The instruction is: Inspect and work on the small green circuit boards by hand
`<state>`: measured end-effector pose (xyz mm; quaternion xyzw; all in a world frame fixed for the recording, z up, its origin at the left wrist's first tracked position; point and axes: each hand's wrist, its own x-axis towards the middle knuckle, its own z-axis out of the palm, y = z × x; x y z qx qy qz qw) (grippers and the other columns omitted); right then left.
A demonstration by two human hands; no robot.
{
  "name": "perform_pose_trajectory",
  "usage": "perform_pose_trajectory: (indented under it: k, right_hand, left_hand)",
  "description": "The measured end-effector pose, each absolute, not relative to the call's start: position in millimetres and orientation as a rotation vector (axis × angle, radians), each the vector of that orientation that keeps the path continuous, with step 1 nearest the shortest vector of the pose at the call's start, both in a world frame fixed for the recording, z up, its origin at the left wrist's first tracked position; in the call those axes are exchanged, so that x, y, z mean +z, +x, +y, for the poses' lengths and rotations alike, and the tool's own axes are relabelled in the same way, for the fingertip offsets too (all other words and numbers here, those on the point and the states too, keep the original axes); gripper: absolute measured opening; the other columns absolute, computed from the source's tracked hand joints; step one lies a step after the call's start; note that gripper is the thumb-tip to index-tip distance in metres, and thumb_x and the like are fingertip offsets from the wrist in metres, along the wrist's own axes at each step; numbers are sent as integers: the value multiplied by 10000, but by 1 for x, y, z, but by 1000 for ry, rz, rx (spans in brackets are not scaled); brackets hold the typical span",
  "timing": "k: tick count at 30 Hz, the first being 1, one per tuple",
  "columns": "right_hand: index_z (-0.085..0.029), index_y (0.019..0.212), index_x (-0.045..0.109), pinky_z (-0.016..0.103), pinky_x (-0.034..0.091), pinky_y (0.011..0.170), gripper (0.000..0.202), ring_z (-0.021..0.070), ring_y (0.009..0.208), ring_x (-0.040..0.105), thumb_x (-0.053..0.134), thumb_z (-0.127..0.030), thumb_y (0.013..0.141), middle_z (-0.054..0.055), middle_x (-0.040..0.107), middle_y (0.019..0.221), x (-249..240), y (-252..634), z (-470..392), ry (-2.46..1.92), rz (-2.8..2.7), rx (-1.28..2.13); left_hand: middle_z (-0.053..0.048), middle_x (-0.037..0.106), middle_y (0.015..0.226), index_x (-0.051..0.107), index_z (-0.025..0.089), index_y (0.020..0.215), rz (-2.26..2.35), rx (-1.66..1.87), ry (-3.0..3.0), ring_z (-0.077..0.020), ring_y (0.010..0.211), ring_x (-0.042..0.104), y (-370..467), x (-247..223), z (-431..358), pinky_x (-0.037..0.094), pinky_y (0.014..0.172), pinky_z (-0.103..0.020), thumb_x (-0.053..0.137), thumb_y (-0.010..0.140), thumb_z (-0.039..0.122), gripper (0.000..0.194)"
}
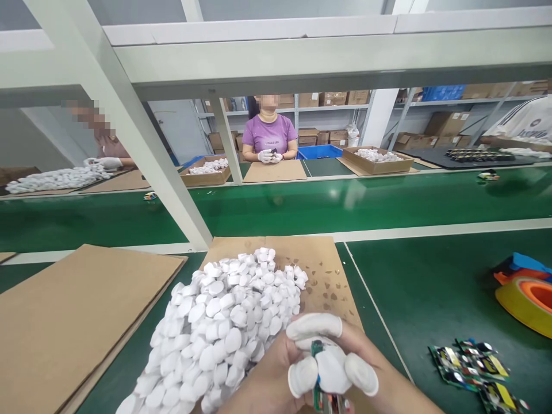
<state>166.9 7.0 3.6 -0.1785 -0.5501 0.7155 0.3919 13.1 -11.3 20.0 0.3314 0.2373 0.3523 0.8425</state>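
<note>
I see a white plastic cap [331, 368] pinched between both hands at the near edge of the bench, with a small green circuit board [318, 348] poking out at its top. My left hand [276, 374] is clamped on the cap from the left side, a white finger cot on the thumb pressing its face. My right hand [366, 368] closes on it from the right, two cotted fingertips wrapped over the top and side. Below the cap, more circuit boards [330, 403] show between the palms, though I cannot tell which hand carries them.

Just left of the hands lies a large heap of white caps [224, 328], spread over a cardboard sheet [321, 270] that runs toward the middle of the bench. Another cardboard sheet [73, 310] covers the near left corner. Toward the near right corner sits a loose stack of circuit boards [474, 365], and at the right edge a yellow and orange tape roll [528, 302]. Beyond the green conveyor belt [302, 207], a person in a purple shirt [269, 135] works with gloved hands at the far bench.
</note>
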Motion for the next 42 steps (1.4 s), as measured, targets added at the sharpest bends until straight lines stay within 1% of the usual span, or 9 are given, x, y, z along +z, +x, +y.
perform_pose_trajectory:
  k: [5, 9, 12, 16, 24, 27, 31, 35, 42]
  right_hand:
    - [-317, 1103, 694, 476, 370, 1011, 420, 323, 1164, 523, 601, -594, 802, 104, 576, 1263, 2, 168, 9, -431, -1536, 1663]
    - [-298, 1081, 701, 450, 352, 1030, 396, 309, 1167, 511, 600, -572, 814, 99, 630, 1116, 8, 166, 7, -366, -1509, 1753]
    - [-253, 1028, 721, 440, 441, 931, 496, 302, 1041, 585, 474, -643, 847, 116, 615, 1151, 12, 166, 6, -271, -1326, 1974]
    - [-268, 1192, 634, 426, 490, 832, 481, 284, 956, 623, 594, -552, 805, 124, 649, 1138, 9, 169, 5, -145, -1290, 2125]
    - [-331, 1154, 660, 443, 411, 993, 346, 281, 1147, 552, 634, -473, 839, 94, 648, 1160, 12, 167, 7, -152, -1481, 1784]
    - [-372, 1157, 650, 442, 318, 1077, 289, 248, 1221, 500, 639, -387, 868, 65, 678, 1147, 9, 168, 10, -187, -1591, 1719]
    - [-317, 1100, 692, 473, 324, 1064, 332, 295, 1246, 473, 673, -480, 811, 91, 685, 1137, -2, 169, 12, -145, -1543, 1724]
    - [-309, 1076, 711, 480, 376, 1010, 372, 317, 1272, 438, 684, -528, 777, 115, 675, 1144, -9, 167, 14, -157, -1532, 1757]
    - [-290, 1081, 715, 516, 361, 1004, 444, 328, 1143, 550, 665, -593, 760, 121, 706, 1062, -19, 164, 17, -124, -1538, 1636]
  left_hand:
    - [-2, 578, 699, 676, 126, 813, 582, 739, 791, -70, 620, 545, 9, 19, -9, 452, 565, -153, 782, 548, 563, 521]
    - [12, 580, 796, 623, 156, 890, 571, 788, 740, -76, 704, 551, 12, 21, -11, 420, 634, -168, 824, 613, 357, 396]
    - [23, 555, 804, 566, 182, 854, 402, 827, 552, -55, 702, 526, 14, 16, -16, 381, 662, -169, 816, 643, 297, 346]
    - [36, 537, 733, 574, 196, 853, 261, 792, 553, -55, 638, 486, 15, 14, -16, 349, 659, -194, 775, 692, 325, 288]
    - [-2, 604, 851, 643, 207, 977, 522, 760, 802, -174, 878, 560, 3, 11, -14, 399, 773, -270, 811, 628, 363, 417]
    - [-4, 591, 836, 639, 201, 972, 595, 781, 735, -143, 817, 547, -1, 3, -18, 407, 743, -250, 696, 772, 314, 237]
    - [34, 499, 746, 609, 180, 839, 525, 739, 747, -79, 669, 458, -1, 11, -16, 391, 733, -233, 628, 832, 237, 60]
    - [29, 519, 801, 617, 189, 907, 599, 746, 819, -85, 731, 473, 2, 25, -14, 388, 722, -215, 696, 777, 213, 153]
    - [25, 511, 785, 599, 154, 829, 611, 690, 823, -87, 720, 463, 5, 33, -11, 399, 719, -224, 829, 612, 316, 355]
